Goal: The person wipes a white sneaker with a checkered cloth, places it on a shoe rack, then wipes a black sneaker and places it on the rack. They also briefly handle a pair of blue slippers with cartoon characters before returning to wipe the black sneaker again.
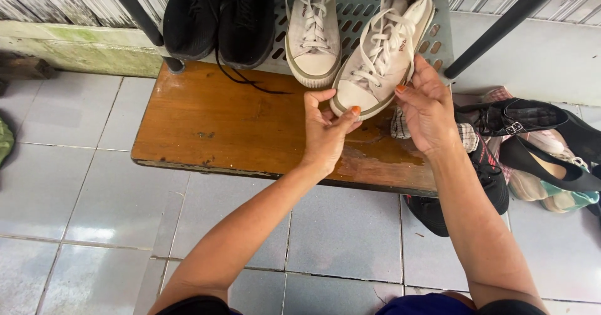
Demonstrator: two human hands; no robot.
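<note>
Our left hand (325, 133) and right hand (426, 111) grip the white sneaker (383, 49) between them, toe down on the wooden board (213, 124).

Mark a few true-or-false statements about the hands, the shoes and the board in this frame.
1. Both hands touch the right white sneaker. True: the left hand is at its toe, the right hand at its side.
2. The two black shoes stand right of the white pair. False: they stand to the left.
3. The wooden board is dry all over. False: a wet patch shows near the hands.
4. The other white sneaker is laced. True.
5. The floor is carpeted. False: it is tiled.
</note>
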